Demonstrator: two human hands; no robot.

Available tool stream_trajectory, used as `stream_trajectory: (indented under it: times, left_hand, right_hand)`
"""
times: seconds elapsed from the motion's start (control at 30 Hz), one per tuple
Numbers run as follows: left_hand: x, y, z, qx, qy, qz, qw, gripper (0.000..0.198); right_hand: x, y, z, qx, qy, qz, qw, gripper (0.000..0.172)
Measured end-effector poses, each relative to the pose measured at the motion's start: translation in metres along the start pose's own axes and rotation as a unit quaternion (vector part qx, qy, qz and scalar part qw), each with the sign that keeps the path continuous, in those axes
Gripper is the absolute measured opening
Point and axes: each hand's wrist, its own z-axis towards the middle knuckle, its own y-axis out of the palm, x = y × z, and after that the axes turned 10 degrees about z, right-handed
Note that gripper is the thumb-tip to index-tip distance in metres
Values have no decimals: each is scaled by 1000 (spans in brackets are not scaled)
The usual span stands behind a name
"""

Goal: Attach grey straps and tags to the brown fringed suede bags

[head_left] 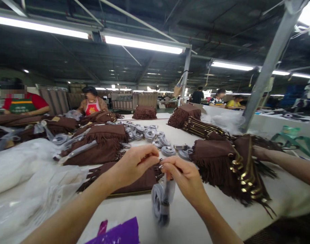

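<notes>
Two bare hands meet over one pale table (190, 210): the left hand (138, 161) has thumb and fingers drawn narrow, though I cannot tell whether it grips anything, while the right hand (184, 173) pinches the upper end of one grey wrapped strap (158, 203). That strap hangs, coiled and blurred, below the right fingers, above the table. Behind the hands lies one brown fringed piece (137, 179). Beyond it, more than ten grey coils (150, 135) lie scattered and overlapping, too jumbled for an exact count. Two brown fringed stacks (144, 112) stand toward the far side, with a third, gold-trimmed stack (213, 150) near at right, where another person's single forearm (284, 162) reaches in. One purple piece (119, 234) lies at the lower edge, and one heap of white plastic (22, 166) at left. Two people in aprons (92, 107) are across the table at left; three people (197, 96) show farther back at right.
</notes>
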Motion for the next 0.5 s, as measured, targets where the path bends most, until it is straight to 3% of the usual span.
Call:
stream_trajectory:
  times: [0.03, 0.1, 0.13, 0.23, 0.3, 0.37, 0.5]
  left_hand:
    - [-16, 9, -11, -37, -28, 8, 999, 13]
    - [-53, 28, -37, -119, -71, 99, 985, 35]
    - [-70, 37, -51, -159, -88, 155, 971, 37]
    - [-109, 55, -82, -237, -105, 242, 935, 22]
    - [-122, 58, -90, -242, -98, 239, 935, 13]
    - [-130, 57, -86, -212, -107, 208, 949, 15]
    - [-146, 52, -69, -150, -152, 167, 963, 21]
  right_hand:
    - [2, -5, -1, -8, 47, 51, 998, 19]
    - [3, -17, -2, -30, 130, 146, 980, 29]
    - [3, -23, -1, -38, 161, 185, 969, 34]
    - [0, -36, 3, -85, 227, 276, 930, 41]
    - [-1, -35, 9, -144, 262, 313, 901, 44]
    - [5, -22, 13, -218, 300, 300, 879, 35]
    - [40, 28, 10, -328, 333, 162, 869, 9]
